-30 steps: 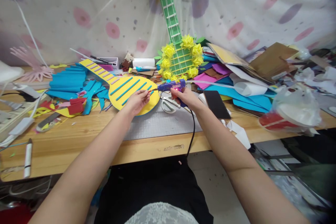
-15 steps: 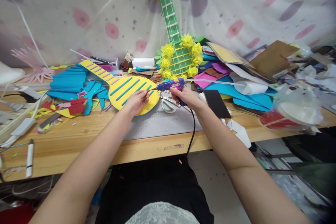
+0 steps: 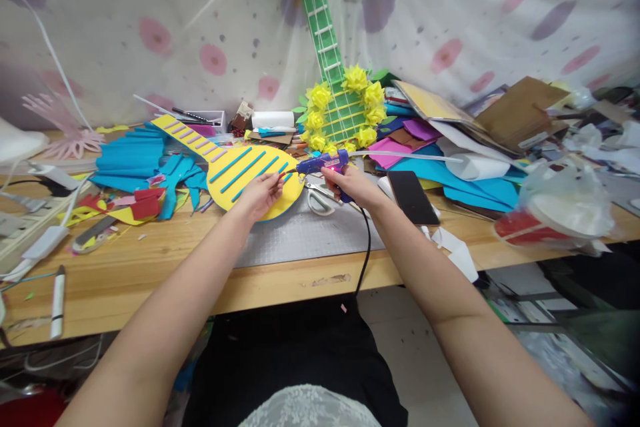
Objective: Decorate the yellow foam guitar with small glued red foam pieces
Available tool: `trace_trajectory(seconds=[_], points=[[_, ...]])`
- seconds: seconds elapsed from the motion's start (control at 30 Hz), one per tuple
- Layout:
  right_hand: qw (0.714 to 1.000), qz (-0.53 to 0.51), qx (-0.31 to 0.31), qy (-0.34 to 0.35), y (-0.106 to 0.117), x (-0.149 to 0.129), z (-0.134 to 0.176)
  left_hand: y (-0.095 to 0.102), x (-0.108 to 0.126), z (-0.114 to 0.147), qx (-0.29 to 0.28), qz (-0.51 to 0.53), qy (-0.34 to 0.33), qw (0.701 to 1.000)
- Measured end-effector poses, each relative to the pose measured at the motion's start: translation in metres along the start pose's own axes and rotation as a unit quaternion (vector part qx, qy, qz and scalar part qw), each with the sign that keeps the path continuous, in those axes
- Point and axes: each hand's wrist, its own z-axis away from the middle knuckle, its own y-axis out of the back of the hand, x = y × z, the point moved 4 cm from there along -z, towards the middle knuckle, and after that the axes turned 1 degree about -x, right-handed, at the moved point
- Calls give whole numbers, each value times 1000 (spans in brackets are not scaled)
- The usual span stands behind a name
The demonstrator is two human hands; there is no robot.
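Observation:
My right hand (image 3: 353, 183) grips a blue hot glue gun (image 3: 323, 161) with a red light lit and a long clear glue stick out of its back. Its nozzle points left, close to the fingertips of my left hand (image 3: 263, 193). Those fingers are pinched on a small, thin reddish-brown piece (image 3: 283, 174), too small to name. Below my left hand lies a yellow paper guitar (image 3: 227, 177) with blue strips on its body and pink strips along its neck. Grey-handled scissors (image 3: 320, 202) rest beneath the glue gun.
A green paper guitar (image 3: 327, 47) with yellow flowers leans at the back. Blue paper (image 3: 130, 157) and scraps lie left. A phone (image 3: 413, 197), stacked paper and a bagged red cup (image 3: 530, 227) are right. The gun's black cord (image 3: 369, 247) drops over the edge.
The glue gun and my right hand have shifted very slightly left, toward my left fingertips. My left hand stays almost where it was, still pinched.

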Motion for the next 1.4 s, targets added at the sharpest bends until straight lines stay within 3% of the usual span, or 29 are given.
trace_trajectory(seconds=[1.07, 1.27, 1.4], points=[[1000, 7, 5, -10, 0, -1, 0, 0, 1, 4, -23, 17, 21, 999], [999, 39, 14, -9, 4, 1, -1, -3, 2, 9, -63, 46, 56, 995], [996, 69, 62, 2, 18, 0, 1, -2, 5, 12, -83, 98, 103, 986]])
